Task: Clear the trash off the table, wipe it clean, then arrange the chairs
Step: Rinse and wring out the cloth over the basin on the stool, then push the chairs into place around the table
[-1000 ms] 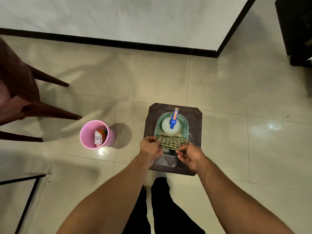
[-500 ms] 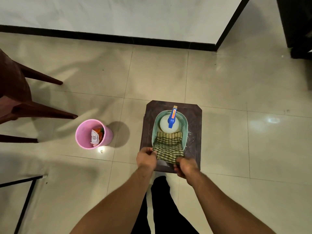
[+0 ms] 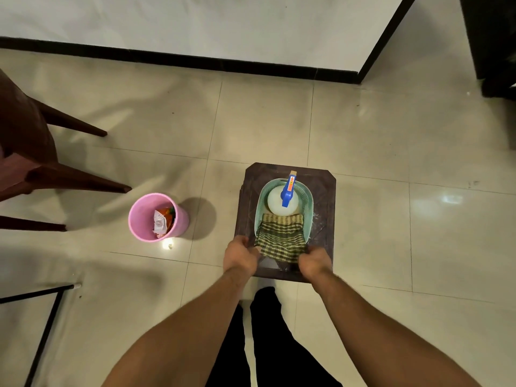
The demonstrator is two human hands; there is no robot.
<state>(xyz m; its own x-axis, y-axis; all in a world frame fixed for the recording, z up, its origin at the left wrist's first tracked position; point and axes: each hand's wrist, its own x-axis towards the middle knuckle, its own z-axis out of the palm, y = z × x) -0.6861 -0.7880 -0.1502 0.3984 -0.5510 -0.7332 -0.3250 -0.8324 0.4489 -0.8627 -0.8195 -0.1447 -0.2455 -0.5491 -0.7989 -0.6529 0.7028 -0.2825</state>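
**Two hands pinch a cloth at the basket's near end**

Two hands, left [image 3: 240, 258] and right [image 3: 315, 262], reach down from bare forearms to a checked cloth [image 3: 280, 238].

Pale glossy tiles make up the floor [image 3: 391, 135], which fills most of the head view; a white wall [image 3: 195, 18] with a black skirting runs along the top; a dark cabinet [image 3: 491, 37] stands in the top right corner. A brown chair [image 3: 25, 129] takes the left edge, its legs splayed toward the middle; a thin black frame [image 3: 42, 331] crosses the lower left corner. A dark brown stool [image 3: 324, 191] stands on the floor just ahead of the person's black trousers [image 3: 268, 344]; well apart from the chair, it carries a green basket [image 3: 259, 202]. A pink bin [image 3: 181, 222] stands on the floor between chair and stool, just left of the stool and not touching it.

The cloth lies spread in the near half of the basket and hangs over its near rim onto the stool; its far edge meets the base of a white bottle [image 3: 276, 202] with a blue spray head, which stands upright in the far half. The left fingers curl on the cloth's near left corner; the right fingers curl on its near right corner; both hands rest low by the stool's near edge. Crumpled trash [image 3: 162, 220], white and orange, sits inside the bin.
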